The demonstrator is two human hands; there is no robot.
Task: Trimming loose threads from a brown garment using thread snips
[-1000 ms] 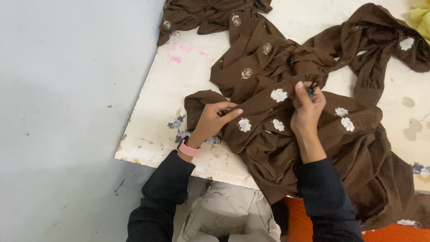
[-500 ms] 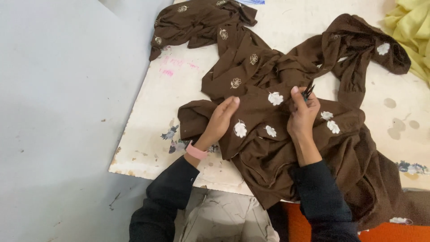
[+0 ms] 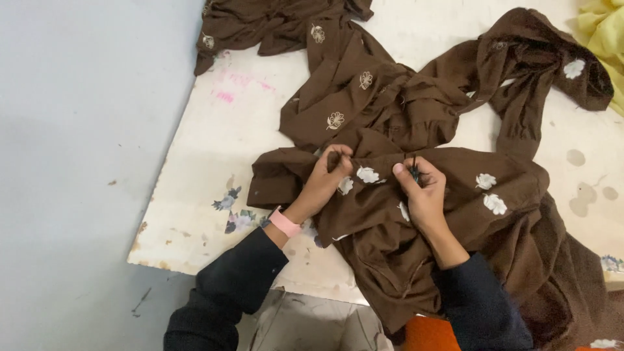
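Both hands had drawn closer together since half a second before, and the left one, flat on the cloth then, had curled up to grip a fold.

Nearest, at the bottom of the frame, sat the person's light grey trousers (image 3: 305, 325), with a strip of orange fabric (image 3: 426, 335) beside them at lower centre. Dark sleeves (image 3: 227, 292) ran up from there, the left wrist ringed by a pink band (image 3: 285, 223).

At the middle of the frame the left hand (image 3: 325, 182) had its fingers bent and pressed together, pinching a ridge of the brown cloth garment with white flower patches (image 3: 455, 195). Just beside it, the right hand (image 3: 419, 192) had thumb and fingers closed on the same fabric edge, with a small dark tool (image 3: 413, 170) poking out between them; I could not tell what kind it was. The garment lay spread over the near edge of a worn white board with faded floral print (image 3: 214, 162), and it hung down over the person's lap at lower right.

Farther up, more brown cloth with outlined gold flowers (image 3: 338, 84) trailed to the top edge. Yellow fabric (image 3: 604, 32) bunched in the upper right corner. Grey floor (image 3: 71, 162) filled the left side.
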